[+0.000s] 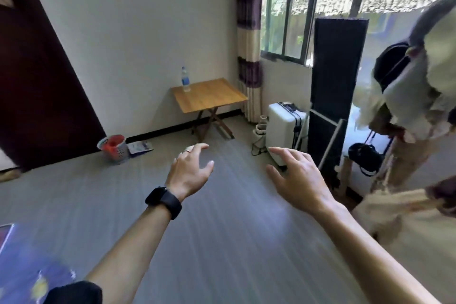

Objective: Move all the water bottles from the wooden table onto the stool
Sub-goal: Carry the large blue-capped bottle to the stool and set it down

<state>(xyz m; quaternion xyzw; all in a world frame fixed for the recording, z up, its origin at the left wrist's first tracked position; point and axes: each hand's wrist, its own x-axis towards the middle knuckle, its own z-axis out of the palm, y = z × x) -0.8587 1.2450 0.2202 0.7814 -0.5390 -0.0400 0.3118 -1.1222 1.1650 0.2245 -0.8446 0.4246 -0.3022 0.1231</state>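
One clear water bottle (185, 79) with a blue label stands upright on the back left corner of a small folding wooden table (212, 96) against the far wall. My left hand (190, 168), with a black watch on its wrist, is stretched out over the floor, well short of the table, fingers apart and holding nothing. My right hand (293, 175) is held out beside it, also spread and empty. No stool can be made out in this view.
A white suitcase (283, 126) and a tall black panel (333, 86) stand right of the table under the window. A small basket with red contents (114, 148) sits by the dark door at left. Clothes and bags hang at the right edge. Grey floor lies between me and the table.
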